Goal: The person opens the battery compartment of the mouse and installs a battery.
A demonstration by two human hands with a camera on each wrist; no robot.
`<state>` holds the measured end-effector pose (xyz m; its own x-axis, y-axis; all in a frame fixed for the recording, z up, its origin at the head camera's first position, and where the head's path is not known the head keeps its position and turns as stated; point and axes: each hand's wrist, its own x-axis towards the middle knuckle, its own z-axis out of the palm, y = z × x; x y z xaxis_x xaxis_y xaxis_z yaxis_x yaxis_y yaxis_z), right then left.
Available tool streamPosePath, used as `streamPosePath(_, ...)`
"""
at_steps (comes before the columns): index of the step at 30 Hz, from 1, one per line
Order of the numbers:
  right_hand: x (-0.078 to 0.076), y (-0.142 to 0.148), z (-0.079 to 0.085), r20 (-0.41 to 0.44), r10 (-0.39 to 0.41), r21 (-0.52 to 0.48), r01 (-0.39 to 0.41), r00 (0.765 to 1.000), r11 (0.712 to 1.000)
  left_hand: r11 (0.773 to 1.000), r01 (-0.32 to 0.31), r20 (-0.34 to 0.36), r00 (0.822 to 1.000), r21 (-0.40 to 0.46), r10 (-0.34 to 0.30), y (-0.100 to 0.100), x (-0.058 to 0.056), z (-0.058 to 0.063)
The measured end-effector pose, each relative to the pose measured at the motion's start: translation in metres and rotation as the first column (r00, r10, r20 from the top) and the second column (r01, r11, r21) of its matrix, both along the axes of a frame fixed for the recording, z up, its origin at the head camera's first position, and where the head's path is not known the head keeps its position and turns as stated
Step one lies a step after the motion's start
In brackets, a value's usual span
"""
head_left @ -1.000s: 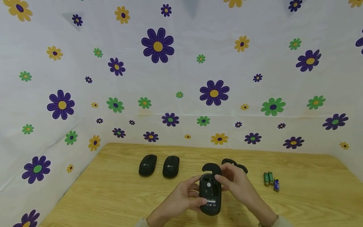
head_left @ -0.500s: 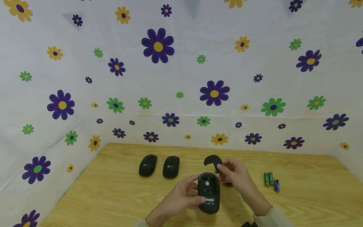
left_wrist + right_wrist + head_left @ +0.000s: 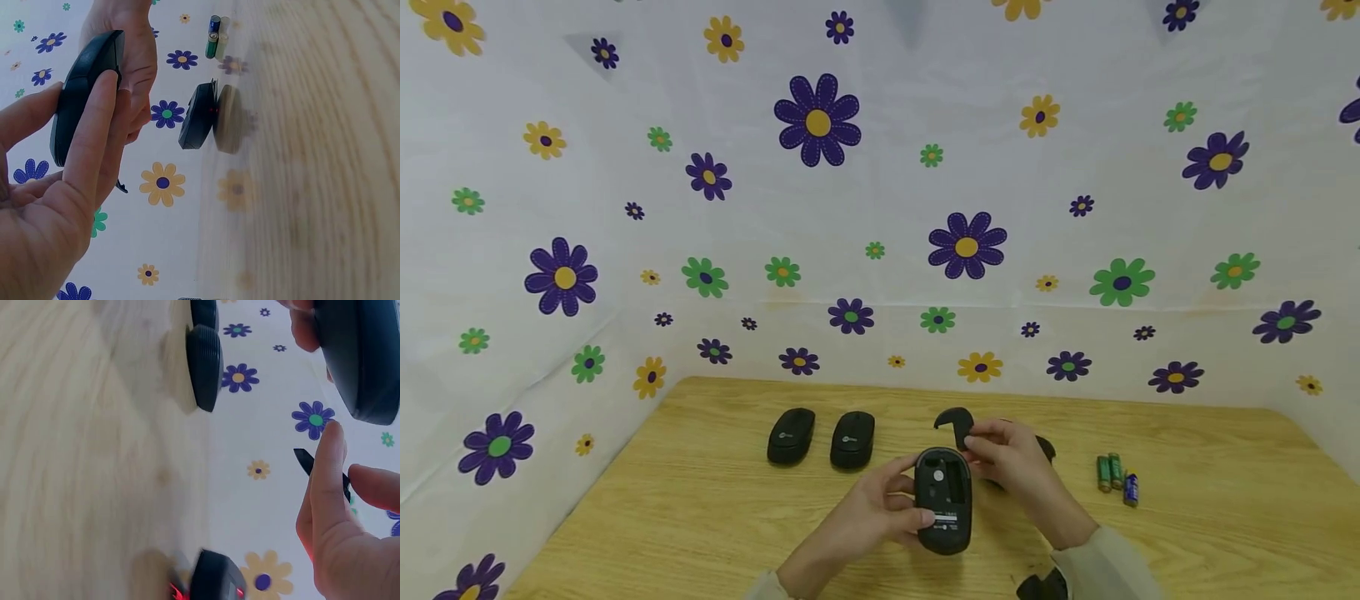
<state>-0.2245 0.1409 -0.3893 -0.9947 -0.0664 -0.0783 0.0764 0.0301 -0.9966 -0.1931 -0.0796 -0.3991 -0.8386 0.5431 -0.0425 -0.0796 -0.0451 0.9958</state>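
Observation:
My left hand (image 3: 876,507) grips a black computer mouse (image 3: 945,537) with its underside turned up toward the head camera. A bare battery slot (image 3: 956,482) shows in that underside, beside a round white spot. In the left wrist view, fingers wrap the side of the same mouse (image 3: 81,94). My right hand (image 3: 1021,468) pinches a thin, curved black battery cover (image 3: 957,421) between thumb and fingers. The cover is held just beyond the mouse's far end, apart from it. In the right wrist view, the cover (image 3: 304,460) appears edge-on, partly hidden by the fingers.
Two black mice, one at the left (image 3: 791,437) and one beside it (image 3: 852,440), sit on the wooden table (image 3: 700,517). Another mouse (image 3: 1046,447) is partly hidden behind my right hand. Green batteries (image 3: 1108,472) and a blue one (image 3: 1131,490) lie at right. A flowered cloth (image 3: 880,183) hangs behind.
The battery cover, earlier overlapping the mouse's far end, has come away in my right hand and shifted up. My left hand has brought the mouse slightly left and up.

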Motion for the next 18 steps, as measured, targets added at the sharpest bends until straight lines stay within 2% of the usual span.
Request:
streamPosePath(4, -0.004, -0.008, -0.006, 0.018, -0.026, -0.006, 0.026, 1.0, 1.0, 1.0, -0.005, -0.004, 1.0, -0.009, 0.005, -0.003, -0.003, 0.001)
streamPosePath(11, -0.005, -0.026, -0.012, -0.01, -0.118, -0.001, 0.118, 0.993, 0.993, 1.0, -0.002, -0.016, 1.0, 0.004, 0.002, -0.009, -0.005, 0.004)
streamPosePath(18, -0.005, -0.033, -0.014, -0.023, -0.123, 0.122, 0.125, 0.992, 0.985, 1.0, -0.02, -0.008, 1.0, 0.013, 0.02, -0.012, -0.007, 0.006)
